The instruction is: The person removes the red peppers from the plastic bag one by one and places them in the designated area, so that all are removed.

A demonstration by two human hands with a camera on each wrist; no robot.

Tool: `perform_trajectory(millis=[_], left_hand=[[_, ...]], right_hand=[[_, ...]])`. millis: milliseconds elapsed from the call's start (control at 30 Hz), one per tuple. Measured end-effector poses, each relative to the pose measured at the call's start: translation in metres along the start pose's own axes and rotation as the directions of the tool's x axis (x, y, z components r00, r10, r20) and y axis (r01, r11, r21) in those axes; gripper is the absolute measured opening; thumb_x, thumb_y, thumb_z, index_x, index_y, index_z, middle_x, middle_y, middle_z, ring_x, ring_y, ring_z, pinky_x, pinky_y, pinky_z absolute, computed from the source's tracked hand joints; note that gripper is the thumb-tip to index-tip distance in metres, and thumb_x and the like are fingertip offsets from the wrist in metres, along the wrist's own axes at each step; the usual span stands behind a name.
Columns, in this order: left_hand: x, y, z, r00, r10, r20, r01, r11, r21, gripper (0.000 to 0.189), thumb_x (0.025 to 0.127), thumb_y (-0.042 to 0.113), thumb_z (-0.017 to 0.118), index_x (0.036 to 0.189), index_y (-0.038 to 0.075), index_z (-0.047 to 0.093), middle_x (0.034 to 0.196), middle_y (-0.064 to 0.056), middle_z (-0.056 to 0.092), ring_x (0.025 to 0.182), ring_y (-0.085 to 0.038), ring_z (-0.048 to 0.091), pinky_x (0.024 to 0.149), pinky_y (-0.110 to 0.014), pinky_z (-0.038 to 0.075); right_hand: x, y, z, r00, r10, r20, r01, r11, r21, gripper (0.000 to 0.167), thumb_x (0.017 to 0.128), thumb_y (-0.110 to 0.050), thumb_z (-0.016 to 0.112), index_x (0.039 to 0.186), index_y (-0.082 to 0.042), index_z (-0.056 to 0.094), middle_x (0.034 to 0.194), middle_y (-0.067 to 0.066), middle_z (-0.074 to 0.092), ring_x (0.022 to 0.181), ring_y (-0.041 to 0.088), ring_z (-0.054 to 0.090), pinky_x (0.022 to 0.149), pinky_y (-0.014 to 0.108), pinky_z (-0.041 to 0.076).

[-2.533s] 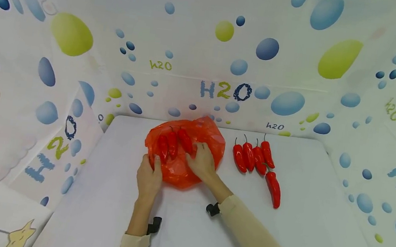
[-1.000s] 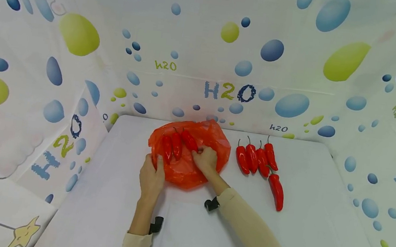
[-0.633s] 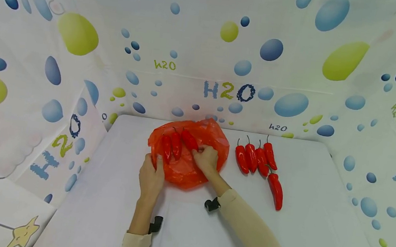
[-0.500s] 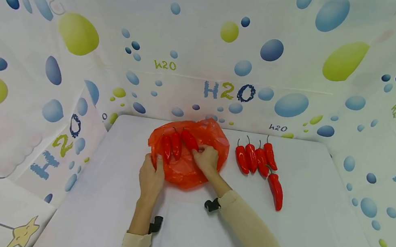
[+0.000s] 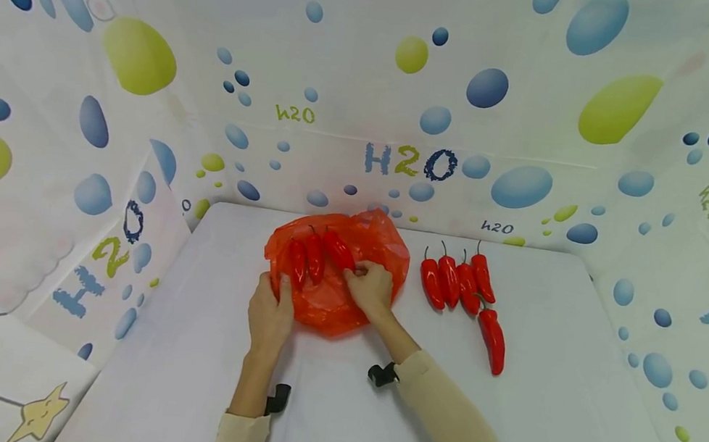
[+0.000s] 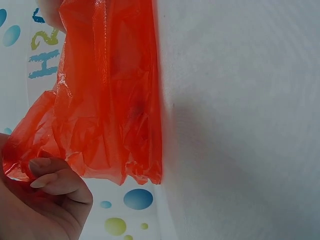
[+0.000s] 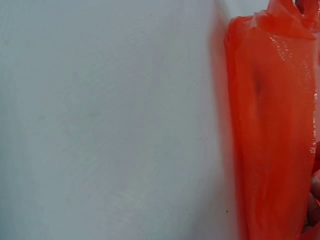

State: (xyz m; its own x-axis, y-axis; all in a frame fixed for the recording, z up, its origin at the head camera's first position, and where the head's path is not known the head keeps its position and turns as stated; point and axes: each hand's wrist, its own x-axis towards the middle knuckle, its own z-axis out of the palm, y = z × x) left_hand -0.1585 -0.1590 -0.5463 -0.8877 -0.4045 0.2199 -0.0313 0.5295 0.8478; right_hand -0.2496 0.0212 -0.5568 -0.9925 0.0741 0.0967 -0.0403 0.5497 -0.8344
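A crinkled red plastic bag (image 5: 338,307) lies spread near the back of the white table. Three red chili peppers rest on it: a left one (image 5: 298,264), a middle one (image 5: 314,259) and a slanted right one (image 5: 338,248). My left hand (image 5: 270,313) pinches the bag's left edge between thumb and fingers, and the left wrist view shows the bag (image 6: 110,100) lifted there. Over the bag's right half, my right hand (image 5: 371,288) has its curled fingers at the lower tip of the slanted pepper, pinching it. The right wrist view shows mostly bag (image 7: 275,125) and table.
Right of the bag, several red chili peppers (image 5: 448,281) lie side by side with stems pointing away. A single pepper (image 5: 492,341) lies below them, nearer me. The white table (image 5: 333,408) ends against a patterned backdrop (image 5: 432,113) behind and at both sides.
Since the oldest frame, my right fingers have curled in at the slanted pepper's tip. The left hand keeps its hold on the bag. In the last half second almost nothing moves.
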Motion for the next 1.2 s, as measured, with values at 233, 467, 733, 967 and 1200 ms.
perform_trajectory(millis=[233, 467, 733, 967, 1200], left_hand=[[0.001, -0.002, 0.000, 1.000, 0.009, -0.011, -0.008, 1.000, 0.020, 0.040, 0.111, 0.034, 0.047, 0.130, -0.001, 0.052, 0.112, -0.018, 0.065, 0.095, -0.035, 0.063, 0.088, -0.049, 0.057], [0.001, -0.002, 0.000, 1.000, 0.017, -0.011, -0.016, 1.000, 0.015, 0.041, 0.110, 0.035, 0.047, 0.130, -0.001, 0.053, 0.110, -0.019, 0.066, 0.093, -0.036, 0.063, 0.086, -0.049, 0.057], [0.001, -0.003, 0.002, 1.000, 0.014, -0.014, -0.014, 1.000, 0.019, 0.043, 0.110, 0.036, 0.046, 0.131, -0.001, 0.053, 0.113, -0.020, 0.066, 0.095, -0.036, 0.064, 0.088, -0.051, 0.057], [-0.001, 0.000, 0.002, 1.000, 0.015, -0.005, -0.015, 1.000, 0.013, 0.038, 0.110, 0.032, 0.049, 0.131, 0.000, 0.052, 0.113, -0.018, 0.066, 0.095, -0.034, 0.064, 0.089, -0.050, 0.058], [-0.001, 0.001, 0.002, 1.000, 0.018, -0.003, -0.018, 1.000, 0.011, 0.038, 0.110, 0.032, 0.049, 0.130, 0.000, 0.052, 0.112, -0.018, 0.066, 0.094, -0.034, 0.063, 0.087, -0.049, 0.058]], right_hand=[[-0.009, -0.002, -0.012, 1.000, 0.003, 0.027, -0.005, 0.998, 0.062, 0.032, 0.095, -0.027, 0.078, 0.119, -0.005, 0.077, 0.094, 0.004, 0.076, 0.085, 0.021, 0.069, 0.079, 0.034, 0.061], [-0.015, -0.001, -0.019, 0.999, -0.021, 0.037, 0.017, 0.993, 0.115, 0.032, 0.095, -0.027, 0.078, 0.119, -0.006, 0.077, 0.093, 0.003, 0.075, 0.084, 0.020, 0.067, 0.077, 0.033, 0.061], [-0.022, 0.001, -0.024, 0.999, -0.036, 0.009, 0.034, 0.992, 0.122, 0.033, 0.094, -0.029, 0.079, 0.118, -0.007, 0.078, 0.091, 0.001, 0.075, 0.083, 0.019, 0.068, 0.075, 0.032, 0.061], [-0.027, 0.000, -0.031, 1.000, 0.008, -0.006, -0.007, 0.990, 0.144, 0.035, 0.093, -0.030, 0.080, 0.120, -0.008, 0.078, 0.094, 0.002, 0.076, 0.086, 0.019, 0.068, 0.078, 0.033, 0.061], [-0.032, 0.001, -0.037, 1.000, 0.029, -0.012, -0.027, 0.986, 0.166, 0.035, 0.093, -0.029, 0.080, 0.121, -0.008, 0.077, 0.097, 0.003, 0.076, 0.088, 0.020, 0.069, 0.080, 0.034, 0.062]])
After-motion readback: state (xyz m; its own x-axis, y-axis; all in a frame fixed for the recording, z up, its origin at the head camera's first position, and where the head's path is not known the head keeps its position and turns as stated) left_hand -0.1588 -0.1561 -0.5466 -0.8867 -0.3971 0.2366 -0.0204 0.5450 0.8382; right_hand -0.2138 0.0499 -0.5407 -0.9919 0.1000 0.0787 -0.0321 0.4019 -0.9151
